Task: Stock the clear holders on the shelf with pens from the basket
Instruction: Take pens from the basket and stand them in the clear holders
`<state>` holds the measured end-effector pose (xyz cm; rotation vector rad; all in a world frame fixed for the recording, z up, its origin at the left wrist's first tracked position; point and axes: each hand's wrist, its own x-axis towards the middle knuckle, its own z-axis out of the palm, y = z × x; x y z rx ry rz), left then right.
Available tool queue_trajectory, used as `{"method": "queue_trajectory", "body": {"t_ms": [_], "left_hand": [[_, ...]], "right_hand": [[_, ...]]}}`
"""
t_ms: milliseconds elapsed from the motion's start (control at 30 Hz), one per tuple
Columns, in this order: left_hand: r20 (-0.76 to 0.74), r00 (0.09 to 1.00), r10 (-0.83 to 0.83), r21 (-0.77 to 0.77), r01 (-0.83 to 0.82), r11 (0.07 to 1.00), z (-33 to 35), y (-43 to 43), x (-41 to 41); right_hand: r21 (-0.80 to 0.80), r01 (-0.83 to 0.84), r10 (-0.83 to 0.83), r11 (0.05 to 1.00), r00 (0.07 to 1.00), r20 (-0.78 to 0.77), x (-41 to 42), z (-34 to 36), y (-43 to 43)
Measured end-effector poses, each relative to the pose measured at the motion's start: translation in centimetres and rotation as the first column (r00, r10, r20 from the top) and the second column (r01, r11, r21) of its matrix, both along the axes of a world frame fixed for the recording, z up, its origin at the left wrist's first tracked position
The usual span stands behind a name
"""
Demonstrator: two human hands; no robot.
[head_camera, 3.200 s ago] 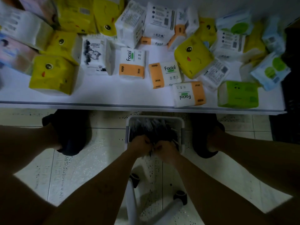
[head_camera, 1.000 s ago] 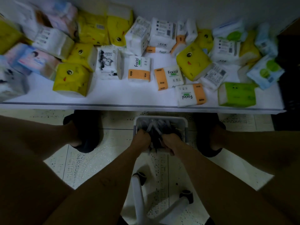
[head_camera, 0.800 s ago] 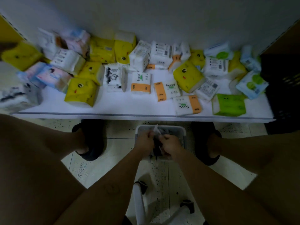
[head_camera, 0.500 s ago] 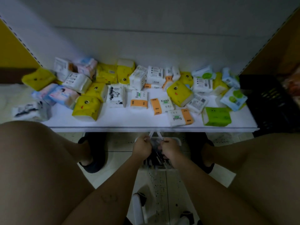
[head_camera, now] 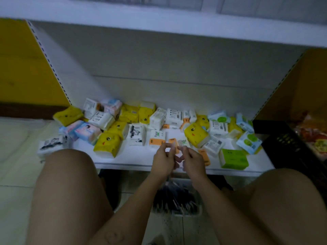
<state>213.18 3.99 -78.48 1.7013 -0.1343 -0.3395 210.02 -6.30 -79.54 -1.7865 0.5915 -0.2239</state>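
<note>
Two bare knees fill the near edge, left knee (head_camera: 70,183) at 8 o'clock and right knee (head_camera: 286,200) at 4 o'clock, hiding much of the tiled floor (head_camera: 14,191).

One white basket (head_camera: 185,213) sits on the floor at 6 o'clock between the forearms, which cross in front of its sides. It is heaped with dark pens (head_camera: 177,198). Their long axes run mostly from 6 toward 12 o'clock, and the tips are too blurred to tell which end leads.

Left hand (head_camera: 163,160) and right hand (head_camera: 192,161) are raised side by side just beyond the basket, over the front lip of the white shelf (head_camera: 138,156). Fingers of both are curled, pinching one pale piece (head_camera: 174,145) between them. It is too blurred to say whether it is a pen, or which way it points.

Many tissue packs lie scattered on the shelf:
- a yellow pack (head_camera: 107,144) at 9 o'clock
- an orange-and-white pack (head_camera: 157,137) just beyond the left hand
- a green pack (head_camera: 233,159) at 3 o'clock
- a second orange-and-white pack, partly hidden behind the hands

One black crate (head_camera: 286,144) stands at the shelf's right end.

One grey back panel (head_camera: 159,59) rises behind the packs, with the upper shelf (head_camera: 159,20) at 12 o'clock.
</note>
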Motion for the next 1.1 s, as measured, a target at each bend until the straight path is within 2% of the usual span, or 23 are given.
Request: {"method": "queue_trajectory", "body": {"t_ms": [133, 233, 367, 467, 600, 700, 833, 1100], "left_hand": [[0.100, 0.995, -0.010, 0.001, 0.010, 1.000, 4.0, 0.4, 1.9], [0.170, 0.985, 0.012, -0.004, -0.011, 1.000, 7.5, 0.9, 3.2], [0.274, 0.960, -0.047, 0.048, 0.035, 0.998, 13.0, 2.0, 4.0], [0.299, 0.951, -0.075, 0.004, 0.078, 0.997, 17.0, 2.8, 3.9], [0.418, 0.896, -0.149, -0.023, 0.174, 0.984, 22.5, 3.7, 3.4], [0.521, 0.840, -0.152, -0.026, 0.194, 0.981, 26.4, 4.3, 3.3], [0.629, 0.772, -0.097, 0.011, 0.116, 0.993, 30.4, 4.5, 3.6], [0.760, 0.650, 0.009, 0.020, -0.038, 0.999, 35.5, 5.7, 6.3]], "right_hand": [[0.047, -0.032, 0.023, 0.998, 0.984, 0.176, 1.2, 4.5, -0.2], [0.002, -0.033, 0.031, 0.999, 0.965, 0.260, 2.2, 7.9, -0.9], [-0.122, -0.072, 0.110, 0.990, 0.933, 0.342, 3.2, 12.5, -1.8], [-0.183, -0.116, 0.177, 0.976, 0.913, 0.367, 3.4, 15.8, -2.1], [-0.300, -0.171, 0.289, 0.938, 0.865, 0.411, 3.3, 20.4, -2.0], [-0.315, -0.218, 0.354, 0.924, 0.799, 0.485, 3.0, 24.1, -1.7], [-0.365, -0.219, 0.401, 0.905, 0.726, 0.559, 2.8, 28.6, -0.6], [-0.382, -0.157, 0.379, 0.911, 0.685, 0.622, 5.2, 35.3, -0.3]]}}
